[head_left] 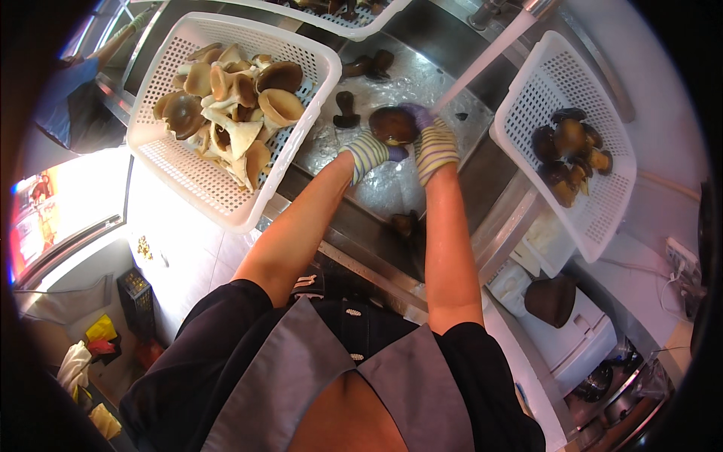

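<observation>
A large brown-capped mushroom (392,126) is held between my two hands over the water in a metal sink (482,98). My left hand (369,156), in a striped glove with purple fingertips, grips it from the near left side. On its right side my right hand (435,143), gloved alike, closes on it, with some fingers hidden. A stream of water (482,62) falls from the tap (539,7) beside my right hand. Other dark mushrooms lie in the water: one (346,111) left of the held one, several (369,66) farther back, and one (404,223) near the front.
A white perforated basket (226,203) heaped with pale, brown-capped mushrooms (226,105) stands on the left. To the right, another white basket (520,94) holds several dark mushrooms (570,143). Part of a third basket (361,29) shows at the back. A person's arm (117,45) appears far left.
</observation>
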Available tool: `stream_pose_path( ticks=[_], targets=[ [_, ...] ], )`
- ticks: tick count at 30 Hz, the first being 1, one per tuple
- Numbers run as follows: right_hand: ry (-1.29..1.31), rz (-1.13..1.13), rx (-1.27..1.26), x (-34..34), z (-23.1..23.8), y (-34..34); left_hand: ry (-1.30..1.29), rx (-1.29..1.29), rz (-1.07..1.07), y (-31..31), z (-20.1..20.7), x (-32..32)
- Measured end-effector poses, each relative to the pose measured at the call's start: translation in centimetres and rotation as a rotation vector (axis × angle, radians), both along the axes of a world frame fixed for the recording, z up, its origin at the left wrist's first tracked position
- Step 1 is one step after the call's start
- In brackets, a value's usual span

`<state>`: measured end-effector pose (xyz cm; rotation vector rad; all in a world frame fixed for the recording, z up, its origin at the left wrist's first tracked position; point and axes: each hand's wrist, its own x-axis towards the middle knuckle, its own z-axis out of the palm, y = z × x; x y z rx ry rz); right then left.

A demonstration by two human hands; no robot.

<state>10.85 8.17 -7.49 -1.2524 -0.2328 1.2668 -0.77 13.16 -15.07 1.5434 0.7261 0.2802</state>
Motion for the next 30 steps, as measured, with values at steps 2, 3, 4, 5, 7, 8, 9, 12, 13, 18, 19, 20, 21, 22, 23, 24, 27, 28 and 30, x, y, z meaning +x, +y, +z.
stream_pose_path(
  ticks=[2, 3, 4, 5, 7, 8, 9, 12, 13, 18, 19, 20, 21, 22, 23, 24, 27, 28, 30],
  targets=[
    [-0.276, 0.078, -0.013, -0.3, 0.6, 0.1, 0.12, 0.057, -0.018, -0.1, 0.3, 0.3],
    [-0.502, 0.115, -0.056, -0.1, 0.9, 0.3, 0.286, 0.481, -0.119, -0.5, 0.7, 0.6],
    [-0.713, 0.197, -0.131, -0.1, 1.1, 0.2, 0.328, 0.395, -0.122, -0.7, 1.4, 0.8],
    [-0.442, 0.147, -0.219, 0.6, 1.5, 0.4, 0.336, 0.375, -0.094, -1.2, 2.3, 0.9],
    [-0.151, 0.162, -0.172, 1.3, 2.1, 0.4, 0.338, 0.358, 0.027, -1.9, 4.9, 0.8],
    [-0.201, 0.215, -0.253, 1.6, 2.4, 0.7, 0.299, 0.367, 0.044, -2.2, 6.3, 0.7],
    [0.053, 0.042, -0.206, 1.6, 2.7, 0.3, 0.335, 0.304, 0.036, -1.9, 7.8, 0.7],
    [-0.546, 0.28, 0.008, 1.1, 3.4, 0.1, 0.51, 0.316, 0.01, -1.6, 11.5, 1.0],
    [-0.57, 0.239, 0.0, 0.9, 3.6, 0.2, 0.591, 0.369, 0.021, -1.5, 12.2, 1.1],
    [-0.098, 0.014, 0.156, 0.5, 4.3, 0.4, 0.005, 0.007, 0.19, -1.5, 12.2, -0.3],
    [0.007, 0.036, 0.183, 0.5, 4.4, 0.4, -0.096, -0.289, 0.204, -1.5, 11.9, -0.7],
    [0.09, -0.006, 0.162, 0.6, 4.3, 0.5, -0.18, -0.606, 0.219, -1.5, 11.7, -0.9],
    [0.06, 0.047, 0.246, 0.5, 4.3, 0.5, -0.164, -0.492, 0.185, -1.7, 11.5, -1.0],
    [-0.047, 0.076, 0.23, 0.4, 4.3, 0.5, -0.093, -0.203, 0.224, -1.9, 11.4, -1.0],
    [-0.152, 0.103, 0.265, 0.1, 4.4, 0.5, -0.016, 0.081, 0.261, -2.4, 11.5, -0.8],
    [-0.248, 0.162, 0.247, -0.2, 4.5, 0.4, 0.072, 0.36, 0.284, -2.9, 11.7, -0.7],
    [-0.25, -0.058, -0.067, -0.8, 5.1, 0.0, -0.026, 0.695, 0.406, -4.4, 12.6, -0.2],
    [-0.095, -0.097, -0.108, -0.8, 5.4, -0.2, -0.046, 0.781, 0.389, -4.9, 12.9, -0.3],
    [0.204, -0.18, -0.133, -0.2, 5.7, -0.8, -0.163, -0.105, 0.208, -5.1, 13.6, -0.7]
  ],
)
